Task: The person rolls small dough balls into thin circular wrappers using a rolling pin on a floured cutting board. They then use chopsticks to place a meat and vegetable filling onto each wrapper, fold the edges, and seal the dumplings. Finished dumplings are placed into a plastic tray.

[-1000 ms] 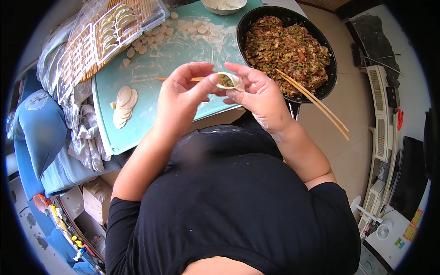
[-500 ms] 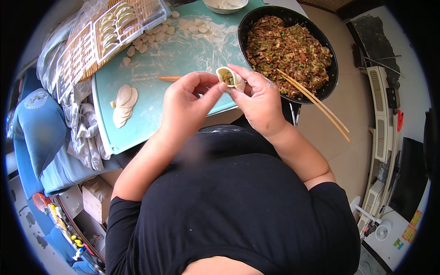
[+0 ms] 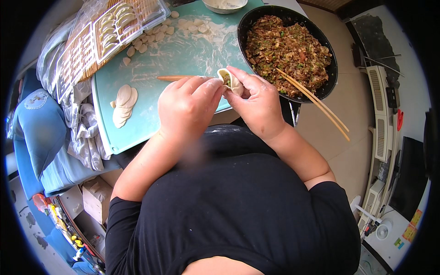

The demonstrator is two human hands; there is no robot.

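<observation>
A half-folded dumpling (image 3: 234, 84) sits between my two hands above the near edge of the green board, its top left still gaping with some filling showing. My right hand (image 3: 257, 101) cups it from the right, thumb below and fingers above. At its lower left rim, my left hand (image 3: 185, 106) pinches the dough between thumb and fingers. Behind the left hand a wooden rolling pin (image 3: 170, 78) lies on the board, partly hidden. Flat round wrappers (image 3: 124, 106) overlap in a stack at the board's left.
A black pan of chopped filling (image 3: 293, 50) stands at the right, with chopsticks (image 3: 316, 100) across its rim. Small dough pieces (image 3: 158, 34) lie on the floured board (image 3: 110, 137). A tray of finished dumplings (image 3: 112, 27) is back left, near a metal bowl (image 3: 224, 5).
My left hand has turned and its fingers have curled in closer at the dumpling's edge. The dumpling's opening looks narrower. My right hand has barely shifted.
</observation>
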